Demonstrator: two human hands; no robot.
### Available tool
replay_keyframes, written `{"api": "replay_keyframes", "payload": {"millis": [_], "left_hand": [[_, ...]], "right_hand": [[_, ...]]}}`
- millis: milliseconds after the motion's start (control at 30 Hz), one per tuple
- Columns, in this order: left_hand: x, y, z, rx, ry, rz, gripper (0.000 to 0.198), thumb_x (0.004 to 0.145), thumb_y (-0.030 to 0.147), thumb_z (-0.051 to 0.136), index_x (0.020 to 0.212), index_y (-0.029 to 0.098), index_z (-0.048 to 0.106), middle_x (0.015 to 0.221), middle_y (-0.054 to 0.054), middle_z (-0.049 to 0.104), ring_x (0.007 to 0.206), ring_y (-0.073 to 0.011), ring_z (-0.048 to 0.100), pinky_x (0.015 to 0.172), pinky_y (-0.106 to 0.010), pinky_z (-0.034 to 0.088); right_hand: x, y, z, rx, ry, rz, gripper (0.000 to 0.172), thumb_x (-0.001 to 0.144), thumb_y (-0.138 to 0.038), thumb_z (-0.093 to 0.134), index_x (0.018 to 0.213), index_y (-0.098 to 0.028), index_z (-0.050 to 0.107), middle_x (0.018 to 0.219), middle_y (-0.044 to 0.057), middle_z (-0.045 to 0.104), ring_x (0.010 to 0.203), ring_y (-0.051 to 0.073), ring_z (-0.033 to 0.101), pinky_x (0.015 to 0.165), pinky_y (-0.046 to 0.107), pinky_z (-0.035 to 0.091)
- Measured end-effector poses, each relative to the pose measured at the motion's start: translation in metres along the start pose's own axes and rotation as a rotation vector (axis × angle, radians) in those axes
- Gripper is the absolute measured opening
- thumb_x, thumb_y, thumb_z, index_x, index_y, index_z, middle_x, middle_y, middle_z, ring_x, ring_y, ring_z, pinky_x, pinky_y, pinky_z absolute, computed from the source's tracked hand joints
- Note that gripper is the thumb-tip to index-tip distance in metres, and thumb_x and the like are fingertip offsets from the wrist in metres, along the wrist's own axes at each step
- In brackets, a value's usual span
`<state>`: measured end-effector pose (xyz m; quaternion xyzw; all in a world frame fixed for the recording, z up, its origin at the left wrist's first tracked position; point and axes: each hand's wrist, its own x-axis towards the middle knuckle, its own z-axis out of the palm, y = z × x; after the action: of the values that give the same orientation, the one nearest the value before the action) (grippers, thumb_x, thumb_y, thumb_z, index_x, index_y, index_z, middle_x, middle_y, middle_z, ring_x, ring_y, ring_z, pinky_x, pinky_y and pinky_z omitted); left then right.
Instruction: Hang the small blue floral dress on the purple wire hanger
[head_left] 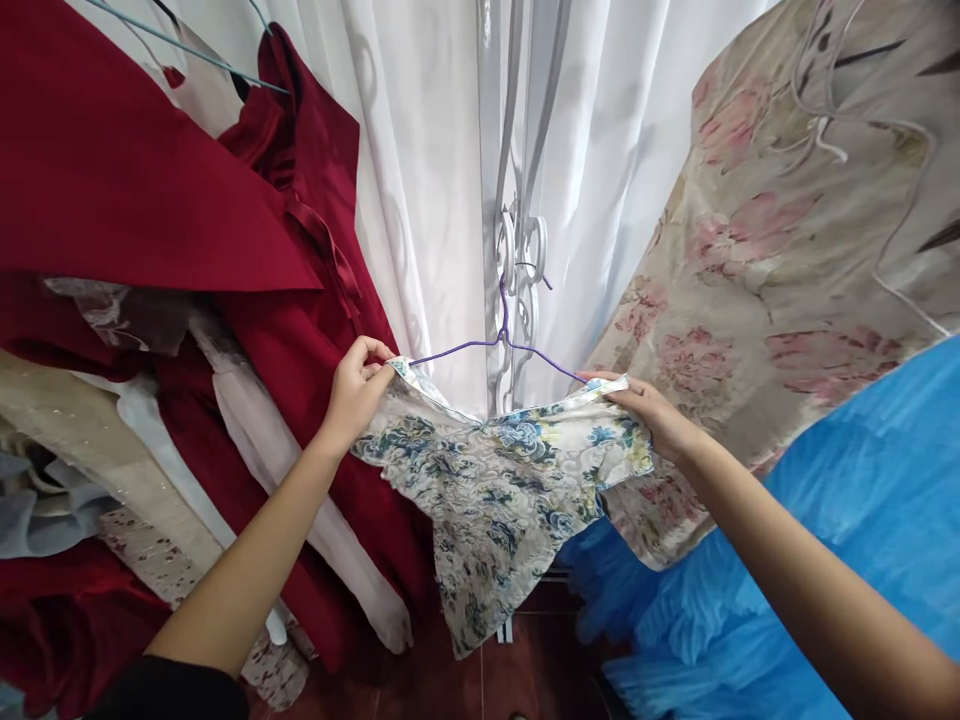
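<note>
A short-sleeved blouse point(487, 490), off-white with blue and yellow flowers, hangs in front of me on a purple wire hanger point(469, 346). The hanger's hook reaches up to the white scrollwork point(507, 250) of a metal frame. My left hand point(361, 385) pinches the blouse at its left shoulder, near that end of the hanger. At the other shoulder my right hand point(652, 412) grips the cloth, fingers behind it and thumb in front. The neckline sags between both hands.
Dark red garments point(150, 160) hang close on the left beside pale ones. To the right are a beige cloth with pink flowers point(742, 240) and bright blue tulle point(832, 510). White curtains point(435, 150) hang behind the frame, above a reddish tiled floor point(442, 680).
</note>
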<state>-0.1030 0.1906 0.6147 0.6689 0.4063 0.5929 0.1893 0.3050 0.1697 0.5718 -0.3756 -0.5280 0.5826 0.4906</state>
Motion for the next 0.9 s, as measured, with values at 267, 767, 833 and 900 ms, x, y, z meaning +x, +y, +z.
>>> {"api": "replay_keyframes", "payload": {"millis": [267, 767, 833, 900], "left_hand": [[-0.002, 0.012, 0.012, 0.134, 0.184, 0.139, 0.015, 0.079, 0.018, 0.058, 0.076, 0.021, 0.044, 0.070, 0.004, 0.042, 0.057, -0.0106, 0.042, 0.053, -0.023, 0.032], [-0.020, -0.007, 0.042, 0.473, 0.087, 0.027, 0.022, 0.089, 0.040, 0.055, 0.079, 0.021, 0.056, 0.076, -0.001, 0.059, 0.072, -0.0181, 0.054, 0.072, -0.028, 0.042], [-0.024, -0.017, 0.053, 0.362, 0.074, -0.027, 0.030, 0.093, 0.043, 0.046, 0.076, 0.020, 0.055, 0.071, -0.002, 0.057, 0.067, -0.0172, 0.053, 0.066, -0.028, 0.043], [-0.027, -0.022, 0.064, 0.315, 0.073, -0.044, 0.037, 0.096, 0.047, 0.040, 0.076, 0.020, 0.054, 0.070, -0.002, 0.057, 0.066, -0.0170, 0.054, 0.063, -0.027, 0.044]], "right_hand": [[-0.017, 0.054, -0.001, 0.009, 0.425, -0.297, 0.038, 0.080, -0.051, 0.076, 0.063, -0.022, 0.058, 0.058, -0.004, 0.051, 0.051, 0.012, 0.043, 0.049, 0.024, 0.036], [-0.057, -0.023, 0.060, -0.272, 0.060, -0.295, 0.039, 0.090, -0.054, 0.063, 0.070, -0.023, 0.049, 0.062, -0.002, 0.049, 0.056, 0.015, 0.046, 0.052, 0.025, 0.037], [-0.069, -0.016, 0.070, -0.422, -0.123, -0.345, 0.037, 0.092, -0.049, 0.063, 0.070, -0.022, 0.051, 0.063, -0.002, 0.050, 0.060, 0.015, 0.047, 0.055, 0.026, 0.037], [-0.078, -0.013, 0.072, -0.555, -0.265, -0.395, 0.033, 0.094, -0.044, 0.061, 0.072, -0.021, 0.051, 0.067, -0.002, 0.054, 0.063, 0.015, 0.049, 0.059, 0.027, 0.039]]}}
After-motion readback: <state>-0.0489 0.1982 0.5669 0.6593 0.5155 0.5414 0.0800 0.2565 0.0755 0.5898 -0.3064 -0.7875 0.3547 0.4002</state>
